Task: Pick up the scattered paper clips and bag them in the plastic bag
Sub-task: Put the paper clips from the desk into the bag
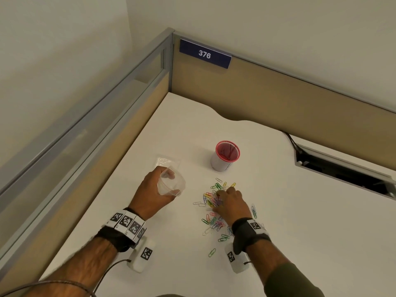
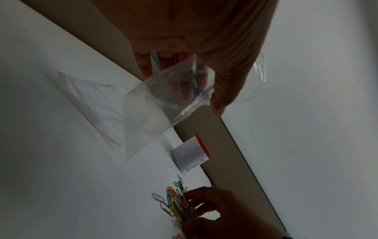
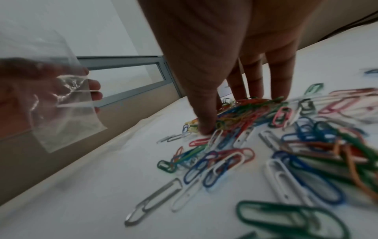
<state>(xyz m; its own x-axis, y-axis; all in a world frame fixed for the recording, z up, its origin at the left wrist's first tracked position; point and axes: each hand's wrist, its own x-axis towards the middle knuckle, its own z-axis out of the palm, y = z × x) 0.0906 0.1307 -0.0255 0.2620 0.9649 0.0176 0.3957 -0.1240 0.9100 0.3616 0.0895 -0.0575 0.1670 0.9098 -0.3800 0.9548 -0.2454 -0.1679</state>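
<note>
Head view: left hand (image 1: 153,190) raised over the white surface (image 1: 289,211), fingers and thumb curled round a clear plastic bag (image 1: 171,185) with its mouth spread wide. Right hand (image 1: 230,203) down at 3 o'clock of the left, fingers bent onto a heap of coloured paper clips (image 1: 211,200), gathering a bunch. More clips strewn toward 6 o'clock, round the right wrist. Second flat clear bag (image 1: 168,161) lying at 12 o'clock of the left hand. Red-rimmed white cup (image 1: 225,156) upright at 12 o'clock of the clips. Blue "376" plate (image 1: 205,54) on the partition.

Left wrist view: bag (image 2: 155,113) pinched between thumb and fingers (image 2: 146,67), hanging free. Cup (image 2: 190,156) and clips (image 2: 175,202) beyond, right hand (image 2: 212,208) on the clips.

Right wrist view: thumb (image 3: 204,116) and fingertips pressed into the clip heap (image 3: 245,110), closing on it. Loose clips all over the near surface. Bag (image 3: 57,100) held up at 9 o'clock.
</note>
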